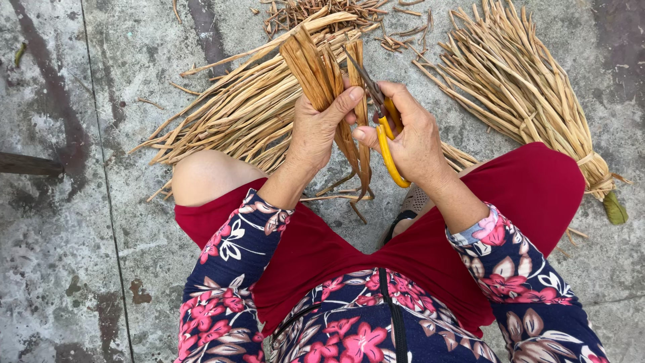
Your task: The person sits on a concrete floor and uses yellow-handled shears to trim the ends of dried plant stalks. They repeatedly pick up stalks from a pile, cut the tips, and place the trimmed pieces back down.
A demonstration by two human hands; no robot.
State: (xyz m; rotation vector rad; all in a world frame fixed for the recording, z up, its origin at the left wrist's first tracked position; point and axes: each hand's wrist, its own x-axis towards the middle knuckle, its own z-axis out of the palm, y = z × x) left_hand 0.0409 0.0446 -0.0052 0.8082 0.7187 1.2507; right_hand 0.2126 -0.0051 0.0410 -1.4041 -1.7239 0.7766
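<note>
Left hand [316, 131] clamped on a small bunch of reeds [316, 67], held upright above the knees. Right hand [413, 138] closed around yellow-handled scissors [383, 131], blades pointing far-left, touching the bunch. Loose reed pile [235, 111] on concrete floor [60, 222] just beyond. Tied reed bundle [531, 94] lying far right. Red shorts [531, 188], floral sleeves.
</note>
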